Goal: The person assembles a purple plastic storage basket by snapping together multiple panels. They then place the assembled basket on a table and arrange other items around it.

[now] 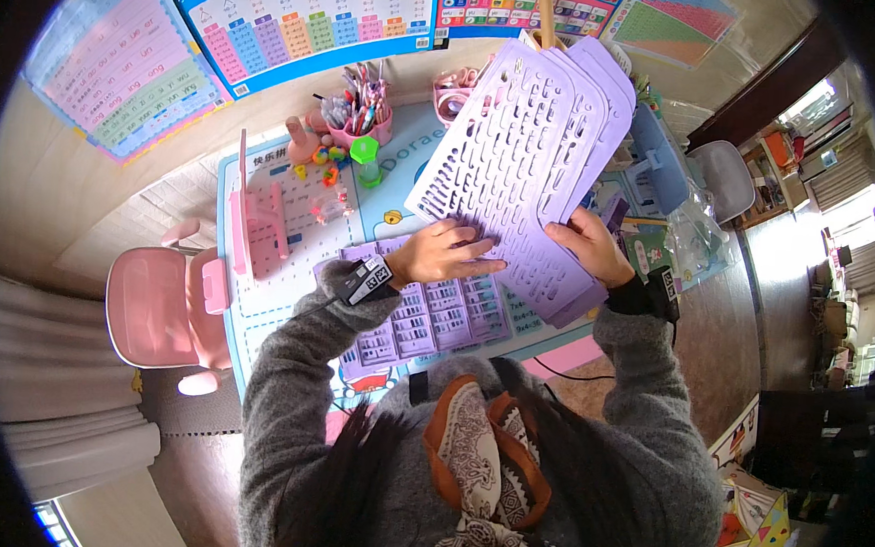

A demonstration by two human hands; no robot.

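Note:
A stack of thin purple plastic sheets (526, 139), pierced with rows of slots, is held up at a tilt over the desk. My right hand (594, 251) grips the stack by its right edge, thumb on the front face. Against the lower left part of the front sheet rests my left hand (447, 252), its fingers stretched and slightly bent over the slots. Below it on the desk lies a purple compartment tray (416, 322) with rows of small pieces, partly covered by my left wrist.
On the light blue desk (305, 230) stand a pink pen holder (364, 129), a green hourglass (366, 159) and a pink stand (260, 221). A pink chair (165, 307) is at left. Blue bins (660, 162) and clear plastic bags (695, 239) crowd the right side.

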